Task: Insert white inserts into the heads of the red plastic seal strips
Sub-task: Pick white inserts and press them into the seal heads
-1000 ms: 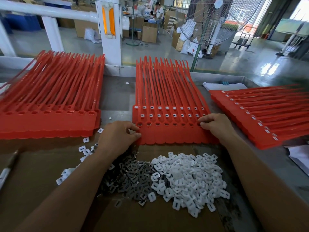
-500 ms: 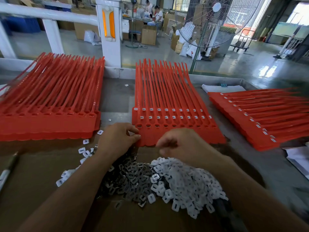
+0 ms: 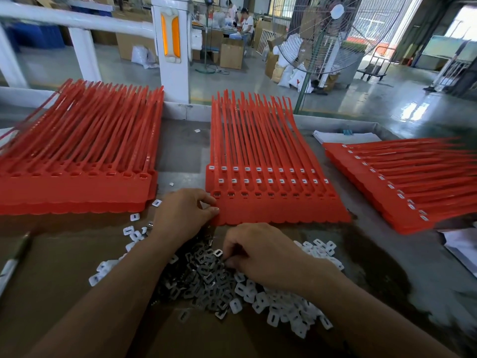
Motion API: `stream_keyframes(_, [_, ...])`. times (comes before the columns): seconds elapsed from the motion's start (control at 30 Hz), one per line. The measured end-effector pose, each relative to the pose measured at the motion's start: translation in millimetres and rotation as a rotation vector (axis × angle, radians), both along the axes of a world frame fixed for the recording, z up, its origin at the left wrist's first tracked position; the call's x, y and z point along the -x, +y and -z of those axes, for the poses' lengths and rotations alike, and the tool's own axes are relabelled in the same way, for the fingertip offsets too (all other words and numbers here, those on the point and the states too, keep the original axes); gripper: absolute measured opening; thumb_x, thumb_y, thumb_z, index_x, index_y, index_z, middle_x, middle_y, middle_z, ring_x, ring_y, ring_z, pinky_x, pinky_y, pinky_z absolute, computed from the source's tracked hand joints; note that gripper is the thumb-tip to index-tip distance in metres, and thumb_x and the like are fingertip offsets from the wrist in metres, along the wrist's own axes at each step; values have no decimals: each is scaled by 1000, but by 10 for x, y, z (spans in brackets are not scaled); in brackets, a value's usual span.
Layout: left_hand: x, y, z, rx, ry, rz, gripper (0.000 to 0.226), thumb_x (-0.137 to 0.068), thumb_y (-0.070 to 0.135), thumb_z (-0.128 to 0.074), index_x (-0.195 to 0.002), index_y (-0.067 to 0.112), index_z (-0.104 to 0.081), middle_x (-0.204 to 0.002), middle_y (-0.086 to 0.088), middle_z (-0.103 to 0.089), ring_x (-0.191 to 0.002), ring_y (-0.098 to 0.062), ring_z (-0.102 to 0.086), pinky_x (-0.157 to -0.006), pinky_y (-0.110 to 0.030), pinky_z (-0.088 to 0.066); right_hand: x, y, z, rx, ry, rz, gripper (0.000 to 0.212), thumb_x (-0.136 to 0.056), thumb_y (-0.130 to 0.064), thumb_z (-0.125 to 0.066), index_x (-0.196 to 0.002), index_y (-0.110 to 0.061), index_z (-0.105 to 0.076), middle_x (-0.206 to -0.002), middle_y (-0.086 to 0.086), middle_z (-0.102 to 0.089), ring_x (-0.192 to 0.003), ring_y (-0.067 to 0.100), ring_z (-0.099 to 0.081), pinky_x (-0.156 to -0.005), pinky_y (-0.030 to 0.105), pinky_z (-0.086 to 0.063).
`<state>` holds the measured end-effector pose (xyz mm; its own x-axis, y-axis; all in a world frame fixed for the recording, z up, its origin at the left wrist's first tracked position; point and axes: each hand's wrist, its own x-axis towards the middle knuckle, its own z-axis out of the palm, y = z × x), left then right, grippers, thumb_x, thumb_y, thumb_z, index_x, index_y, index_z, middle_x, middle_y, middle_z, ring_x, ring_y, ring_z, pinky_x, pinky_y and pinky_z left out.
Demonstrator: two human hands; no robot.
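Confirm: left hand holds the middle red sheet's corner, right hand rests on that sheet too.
Wrong on the right hand: the head view shows it in the loose insert pile. The left hand holds the middle red sheet by its corner.

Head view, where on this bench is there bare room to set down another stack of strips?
Best is the brown cardboard between the pen and the left forearm. A narrower grey lane runs between the left stack and the middle stack, with a few stray inserts. Crowded: the insert pile around the right hand.
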<state>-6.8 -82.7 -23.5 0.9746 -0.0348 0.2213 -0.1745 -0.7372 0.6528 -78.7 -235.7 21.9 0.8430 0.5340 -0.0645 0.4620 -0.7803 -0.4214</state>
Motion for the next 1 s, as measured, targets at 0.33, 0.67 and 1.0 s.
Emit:
stream_keyframes(0.33, [4,-2,-14,-8,-4,10,16,-74,29,-72,-89,25,-71,-60,20,-48,-57,3,-46,-53,-20,-33,19,-45,-52,-131,27,-6,8,-88,-13,-57,-85,-20,-55,-63,-21,-45,-56,-8,-45,-56,8,-29])
stream_keyframes(0.67, [9,-2,-9,1,17,10,15,-75,30,-71,-90,26,-70,-58,17,-50,-54,2,-46,-50,-18,-30,11,-50,-36,-107,3,-19,19,-86,-14,-57,-78,-28,-48,-86,-12,-49,-76,0,-45,-71,18,-38])
stream_keyframes(1.0, [24,4,-18,19,36,-5,15,-74,30,-72,-89,27,-70,-60,19,-50,-57,2,-48,-52,-20,-34,-84,-252,-139,-293,17,169,23,-85,-10,-60,-73,-29,-54,-72,-15,-57,-67,-10,-53,-64,8,-44])
